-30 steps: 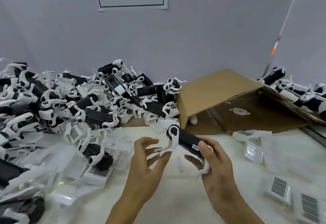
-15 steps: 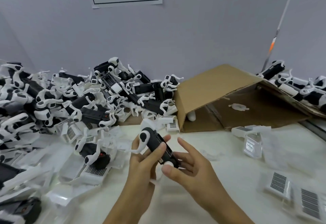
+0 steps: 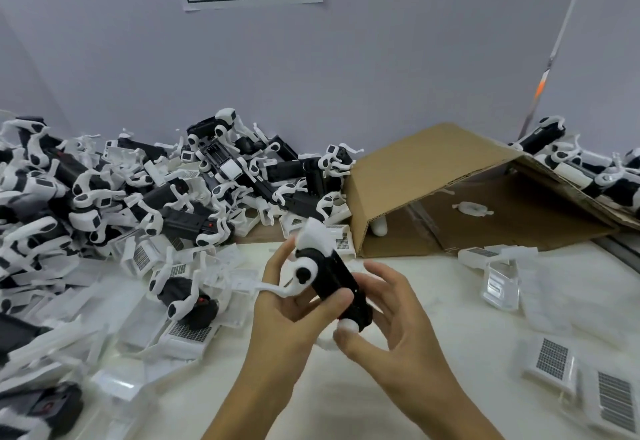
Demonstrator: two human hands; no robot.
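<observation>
The toy dog body (image 3: 336, 276) is held over the tabletop (image 3: 450, 335), between both hands. Its long axis runs from far left to near right, with the white head end pointing away and the rounded white end toward the person. The left hand (image 3: 287, 325) grasps it, thumb across the black middle. The right hand (image 3: 398, 328) is released, fingers spread just right of it, thumb tip at the near end.
</observation>
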